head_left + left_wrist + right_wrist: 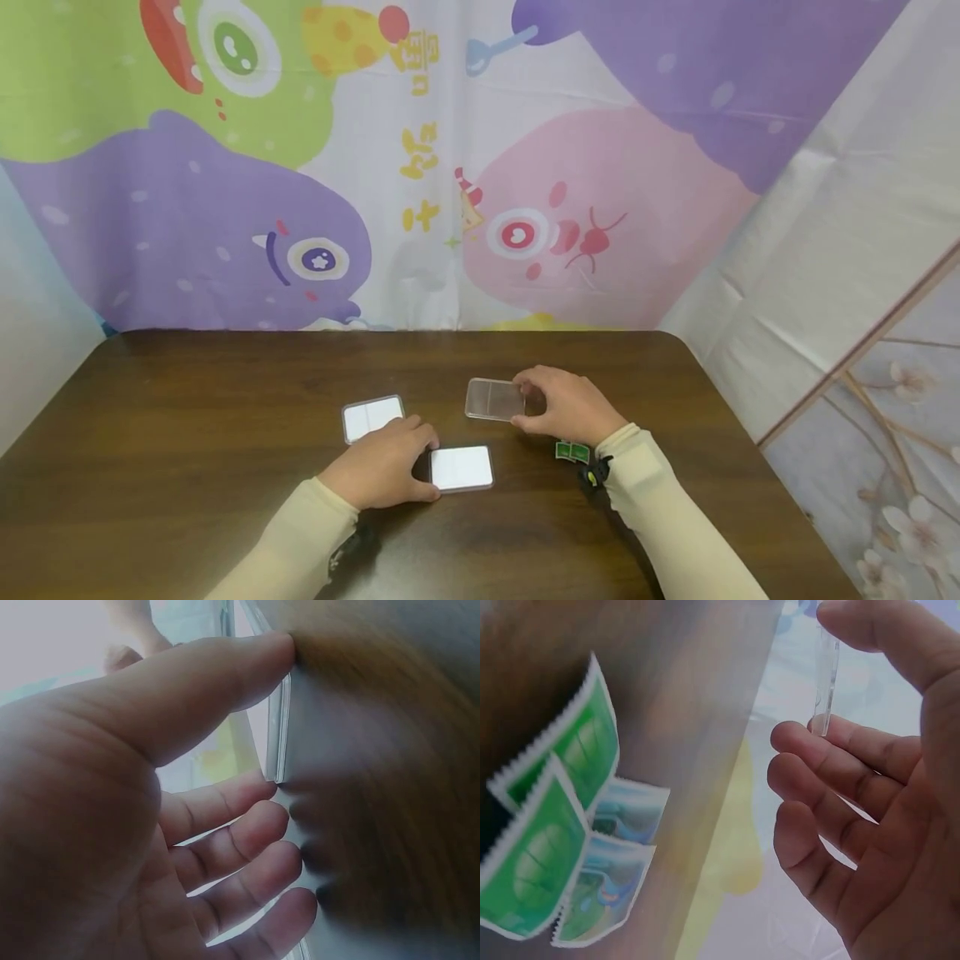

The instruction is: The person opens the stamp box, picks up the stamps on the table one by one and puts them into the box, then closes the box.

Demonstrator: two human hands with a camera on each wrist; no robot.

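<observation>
My left hand [382,467] holds a flat clear case with a white insert [462,468] at its left end, thumb on the near edge and index finger on the far one. In the left wrist view the case [278,739] shows edge-on, low over the wood. Between thumb and fingers, my right hand [566,404] pinches a transparent plastic cover [491,400] by its right end. Edge-on, the cover [823,682] appears thin in the right wrist view. Below the right hand lie green postage stamps [572,452] with serrated white borders; the stamps [536,862] overlap.
Another clear case with a white insert [369,417] lies behind the left hand, which partly covers it. All this is on a brown wooden table [225,375]. A curtain with cartoon figures [420,275] hangs at the table's far edge, and a pale fabric panel [810,250] stands at right.
</observation>
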